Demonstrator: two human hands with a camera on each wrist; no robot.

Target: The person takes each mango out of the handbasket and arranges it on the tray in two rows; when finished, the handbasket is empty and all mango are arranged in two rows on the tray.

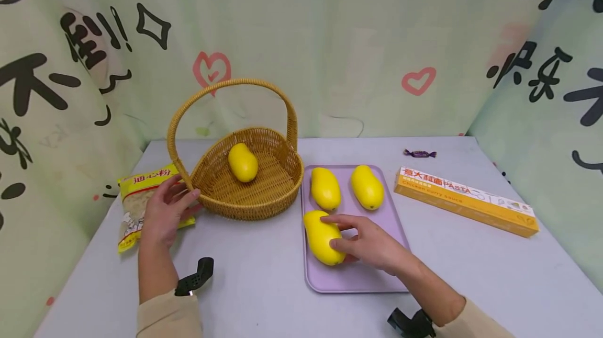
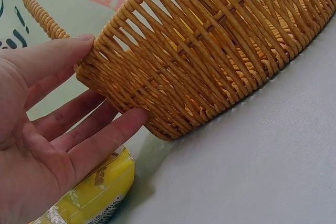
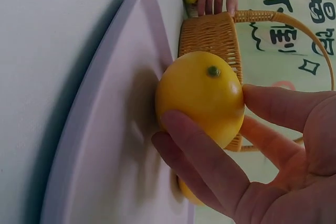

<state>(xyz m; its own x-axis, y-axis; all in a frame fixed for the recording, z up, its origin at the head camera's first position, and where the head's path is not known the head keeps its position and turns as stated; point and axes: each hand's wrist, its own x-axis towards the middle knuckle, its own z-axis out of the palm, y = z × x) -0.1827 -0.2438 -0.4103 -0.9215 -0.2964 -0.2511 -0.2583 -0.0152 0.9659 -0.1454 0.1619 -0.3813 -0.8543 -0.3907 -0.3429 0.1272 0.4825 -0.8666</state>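
Note:
My right hand [image 1: 372,241] pinches a yellow mango [image 1: 322,238] between thumb and fingers over the left side of a lilac tray [image 1: 377,280]. The green stem nub on this mango [image 3: 202,95] shows in the right wrist view; I cannot tell if it touches the tray. Two more mangoes, a left one [image 1: 325,189] and a right one [image 1: 367,187], lie at the tray's far end. With my left hand [image 1: 165,210] I hold the wicker basket [image 1: 254,211] by its left side, thumb on the rim and fingertips against the outer weave. Inside the basket lies another mango [image 1: 243,162].
A yellow food packet [image 1: 136,204] lies beside and partly behind my left hand. Right of the tray is an orange and white pasta box [image 1: 466,202], with a purple wrapped candy [image 1: 420,154] farther back. The basket's tall handle [image 1: 235,82] arches above it. Curtains [image 1: 330,50] surround the table.

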